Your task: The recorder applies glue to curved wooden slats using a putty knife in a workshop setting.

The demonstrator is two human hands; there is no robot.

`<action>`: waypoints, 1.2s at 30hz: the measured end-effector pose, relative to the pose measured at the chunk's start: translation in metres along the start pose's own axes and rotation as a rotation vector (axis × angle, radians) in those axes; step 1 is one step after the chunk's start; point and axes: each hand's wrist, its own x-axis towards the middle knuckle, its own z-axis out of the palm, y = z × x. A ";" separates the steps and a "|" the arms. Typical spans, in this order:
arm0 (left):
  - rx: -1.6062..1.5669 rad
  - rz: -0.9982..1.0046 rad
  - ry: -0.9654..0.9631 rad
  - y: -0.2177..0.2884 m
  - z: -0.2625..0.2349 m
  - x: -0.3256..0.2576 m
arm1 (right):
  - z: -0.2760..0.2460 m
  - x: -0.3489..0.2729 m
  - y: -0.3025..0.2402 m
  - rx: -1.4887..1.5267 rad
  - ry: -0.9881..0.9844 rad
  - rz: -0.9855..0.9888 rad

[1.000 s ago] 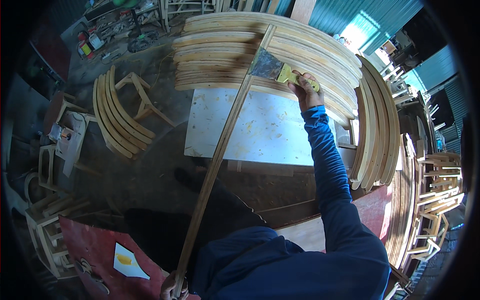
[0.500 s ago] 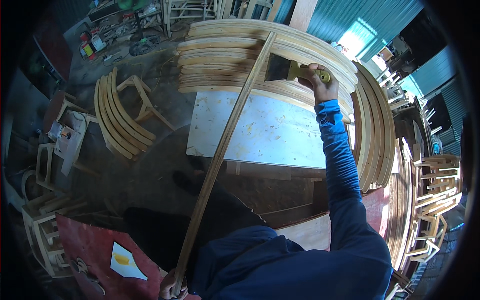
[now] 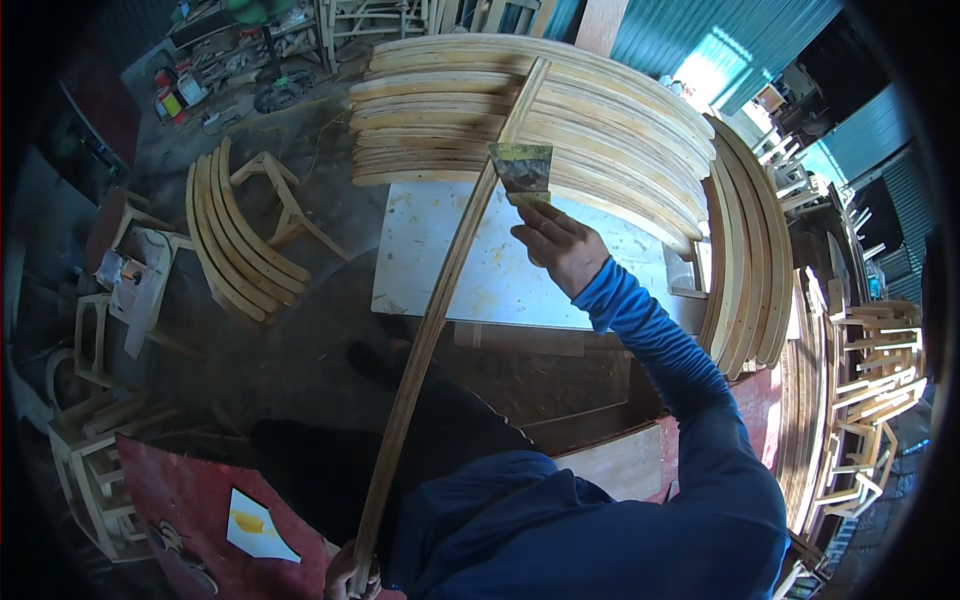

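Note:
Closed around the near end of a long, narrow wooden strip (image 3: 425,345) is my left hand (image 3: 350,572), low in the view. The strip slants up and away, its far end lying over a stack of curved wooden pieces (image 3: 610,130). My right hand (image 3: 563,245) grips a putty knife (image 3: 523,168) with a wide flat blade; its handle is mostly hidden by my fingers. The blade's left edge meets the strip in the view, a little short of the stack; whether it presses on the wood I cannot tell.
A white, stained board (image 3: 450,270) lies under the strip. More curved pieces stand at the right (image 3: 745,250) and left (image 3: 240,235). A red board (image 3: 180,500) carries a white sheet with a yellow smear (image 3: 250,525). Wooden frames (image 3: 860,450) are piled far right; a green fan (image 3: 262,10) stands behind.
My right hand has swung left and nearer with the putty knife. Its blade has turned from pointing left to pointing away, now at the strip. My left hand still holds the near end.

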 end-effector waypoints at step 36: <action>0.113 0.012 0.021 0.002 0.002 0.000 | -0.029 0.033 0.000 0.099 0.096 0.019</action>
